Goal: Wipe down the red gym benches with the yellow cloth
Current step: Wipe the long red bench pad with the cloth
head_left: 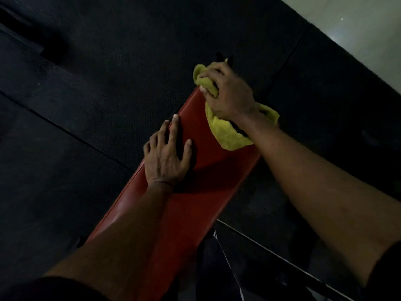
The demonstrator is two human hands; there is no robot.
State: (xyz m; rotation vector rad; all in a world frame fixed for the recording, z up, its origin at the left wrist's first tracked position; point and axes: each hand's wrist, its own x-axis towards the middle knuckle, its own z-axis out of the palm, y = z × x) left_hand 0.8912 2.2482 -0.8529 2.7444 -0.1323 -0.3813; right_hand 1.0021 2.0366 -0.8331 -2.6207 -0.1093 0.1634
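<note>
A long red padded gym bench [195,203] runs from the bottom centre up toward the upper right. At its far end my right hand [227,92] grips a bunched yellow cloth [225,133] and holds it down on the pad; part of the cloth spills out under my wrist. My left hand [167,155] rests flat on the bench near its left edge, fingers spread, a little nearer to me than the cloth. The far tip of the bench is hidden under the cloth and hand.
Dark textured rubber floor mats [108,72] surround the bench. A pale tiled strip [358,22] shows at the top right. A thin metal bar [282,257] slants across the lower right beside the bench. The scene is dim.
</note>
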